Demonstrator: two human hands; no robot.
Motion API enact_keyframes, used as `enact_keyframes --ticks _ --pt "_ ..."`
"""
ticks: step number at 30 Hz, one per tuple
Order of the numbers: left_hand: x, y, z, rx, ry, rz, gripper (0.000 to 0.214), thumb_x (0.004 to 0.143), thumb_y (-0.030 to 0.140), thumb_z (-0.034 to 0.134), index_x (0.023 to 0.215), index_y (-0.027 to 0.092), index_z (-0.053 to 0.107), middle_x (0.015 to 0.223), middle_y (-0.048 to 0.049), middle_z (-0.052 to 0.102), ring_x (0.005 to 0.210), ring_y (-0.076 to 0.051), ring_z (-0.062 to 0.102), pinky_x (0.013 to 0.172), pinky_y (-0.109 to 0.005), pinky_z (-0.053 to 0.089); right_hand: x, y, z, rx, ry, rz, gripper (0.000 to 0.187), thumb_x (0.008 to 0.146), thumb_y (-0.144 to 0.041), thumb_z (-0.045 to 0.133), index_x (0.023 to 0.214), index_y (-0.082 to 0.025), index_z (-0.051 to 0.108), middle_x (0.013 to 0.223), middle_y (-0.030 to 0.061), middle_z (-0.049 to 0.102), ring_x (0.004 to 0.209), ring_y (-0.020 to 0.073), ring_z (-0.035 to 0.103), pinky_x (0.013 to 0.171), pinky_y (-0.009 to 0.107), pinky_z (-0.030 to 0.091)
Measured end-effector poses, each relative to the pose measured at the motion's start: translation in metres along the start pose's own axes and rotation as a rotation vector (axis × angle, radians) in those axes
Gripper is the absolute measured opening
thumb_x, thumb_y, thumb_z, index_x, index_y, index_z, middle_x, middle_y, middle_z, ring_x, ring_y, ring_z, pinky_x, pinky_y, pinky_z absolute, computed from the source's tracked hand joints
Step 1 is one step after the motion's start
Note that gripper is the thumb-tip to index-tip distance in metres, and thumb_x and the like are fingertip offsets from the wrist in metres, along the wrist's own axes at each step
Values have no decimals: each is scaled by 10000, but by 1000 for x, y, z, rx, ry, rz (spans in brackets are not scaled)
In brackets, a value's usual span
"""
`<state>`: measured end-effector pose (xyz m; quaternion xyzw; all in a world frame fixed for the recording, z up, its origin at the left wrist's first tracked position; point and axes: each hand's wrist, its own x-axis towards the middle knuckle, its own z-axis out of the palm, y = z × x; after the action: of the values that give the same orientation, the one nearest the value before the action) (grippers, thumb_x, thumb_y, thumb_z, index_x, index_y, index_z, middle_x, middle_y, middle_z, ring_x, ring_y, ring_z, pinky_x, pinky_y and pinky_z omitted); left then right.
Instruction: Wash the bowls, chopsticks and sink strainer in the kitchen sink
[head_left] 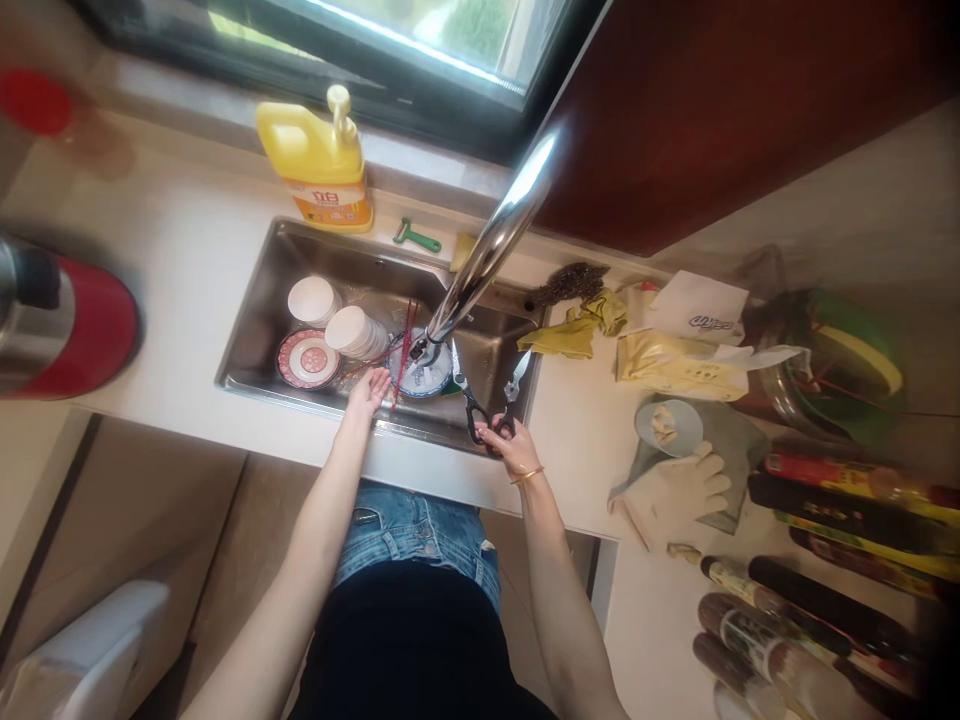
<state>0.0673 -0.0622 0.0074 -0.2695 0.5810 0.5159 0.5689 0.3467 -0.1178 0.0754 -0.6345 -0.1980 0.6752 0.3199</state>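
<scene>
My right hand point(512, 446) grips the black handles of a pair of kitchen scissors point(511, 392) over the front right part of the metal sink point(491, 350). The scissors' two blades are spread wide apart. My left hand point(369, 390) is open and holds nothing, palm turned up at the sink's front edge. Close beyond it in the sink lie a stack of white bowls point(358, 332), another white bowl point(311, 300), a red-patterned plate point(308, 358) and red chopsticks point(406, 352). The chopsticks rest across a blue-rimmed dish point(429, 382), partly hidden by the faucet point(491, 250).
Behind the sink stand a yellow detergent bottle point(326, 175) and a green peeler point(417, 236). Yellow gloves point(574, 332), a tissue pack point(675, 365), a small dish point(669, 428), a pale glove point(675, 490) and several bottles crowd the right counter. A red-and-silver container point(82, 320) stands left.
</scene>
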Motion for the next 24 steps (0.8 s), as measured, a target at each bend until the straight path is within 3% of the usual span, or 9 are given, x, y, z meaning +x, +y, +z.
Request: enact_keyframes --ticks 3,7,12,17,24 --pt "-15 -7 20 126 -83 109 117 939 96 582 993 88 685 694 -45 725 647 -126 729 848 -266 585 2 -3 3 3 -1 -11 699 313 -499 967 737 -215 490 717 31 740 653 194 703 514 272 553" --pt "-38 -4 36 233 -206 184 159 916 82 546 846 78 689 711 -81 743 713 -165 756 942 -353 574 0 -2 8 13 7 -32 688 327 -508 962 748 -220 500 744 40 753 655 202 708 522 285 560" --pt "-73 1 22 331 -355 262 115 823 130 644 887 69 717 857 -156 781 987 -272 756 1042 -457 522 -3 -1 7 17 28 -32 700 314 -528 960 739 -223 496 757 43 758 625 199 695 514 292 557" --pt "-120 6 5 397 -569 302 391 645 209 852 1015 116 764 1036 -160 784 1073 -312 727 1102 -504 469 0 -2 5 25 53 -25 699 317 -526 965 737 -224 495 767 35 754 651 203 700 523 296 565" --pt "-182 24 4 425 -551 436 385 652 306 884 997 159 799 1024 -124 791 1109 -332 709 1072 -509 510 3 1 10 -2 54 -26 664 358 -509 968 742 -222 509 769 48 755 638 201 701 477 264 530"
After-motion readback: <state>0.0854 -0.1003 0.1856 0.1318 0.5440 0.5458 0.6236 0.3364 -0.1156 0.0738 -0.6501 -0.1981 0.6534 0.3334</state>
